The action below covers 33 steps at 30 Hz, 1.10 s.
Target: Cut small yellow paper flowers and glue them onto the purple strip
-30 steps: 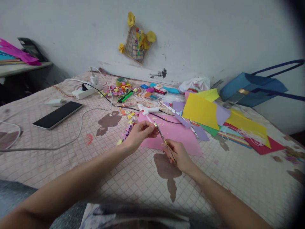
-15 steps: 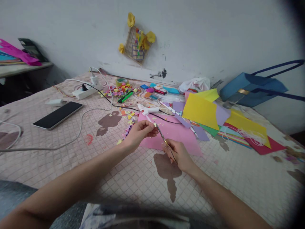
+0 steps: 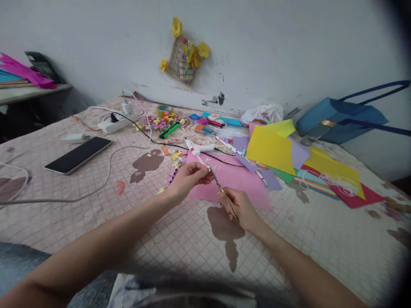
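Note:
My right hand [image 3: 240,205] is closed around the handles of a pair of scissors [image 3: 220,186], whose blades point up and to the left. The blade tips reach the fingertips of my left hand [image 3: 192,176]. Thumb and fingers of that hand are pinched together on a small piece of yellow paper [image 3: 208,168], mostly hidden by the fingers. Beneath both hands a pink sheet of paper [image 3: 237,179] lies on the table, with tiny yellow scraps on it. Just beyond my left hand rests a white glue gun [image 3: 199,147].
Yellow paper sheets [image 3: 271,147] and other coloured sheets are piled at the right, before a blue bag [image 3: 342,119]. Small paper bits [image 3: 160,124] and a green cutter [image 3: 169,130] lie behind. Cables run from a power strip [image 3: 117,123] past a phone [image 3: 78,155].

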### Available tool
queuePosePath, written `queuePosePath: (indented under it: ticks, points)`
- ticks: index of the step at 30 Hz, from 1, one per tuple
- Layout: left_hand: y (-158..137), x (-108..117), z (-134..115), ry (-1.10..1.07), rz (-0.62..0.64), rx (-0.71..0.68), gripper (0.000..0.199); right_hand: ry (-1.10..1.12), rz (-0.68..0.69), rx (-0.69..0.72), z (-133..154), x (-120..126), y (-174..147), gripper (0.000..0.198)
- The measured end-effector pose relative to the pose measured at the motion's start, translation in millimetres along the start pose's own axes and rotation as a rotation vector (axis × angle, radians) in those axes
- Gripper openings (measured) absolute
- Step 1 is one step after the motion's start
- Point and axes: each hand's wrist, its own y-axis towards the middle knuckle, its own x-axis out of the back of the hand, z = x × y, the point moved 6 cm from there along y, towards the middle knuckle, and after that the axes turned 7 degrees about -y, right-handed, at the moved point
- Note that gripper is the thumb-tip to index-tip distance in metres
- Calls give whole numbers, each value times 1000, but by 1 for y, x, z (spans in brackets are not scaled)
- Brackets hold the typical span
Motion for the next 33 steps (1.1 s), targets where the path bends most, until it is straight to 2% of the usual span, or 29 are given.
queuePosePath:
  ticks: [20,25,33]
  points:
    - [1,0,-6,-4,10,13,15,49,15,-29,-1,1,0,40]
    - [5,1,-10,33,72,37,15,55,18,-20,0,2,-1,40]
    - [6,4,-15,97,199,118,13,225,112,-71,-10,-3,0,40]
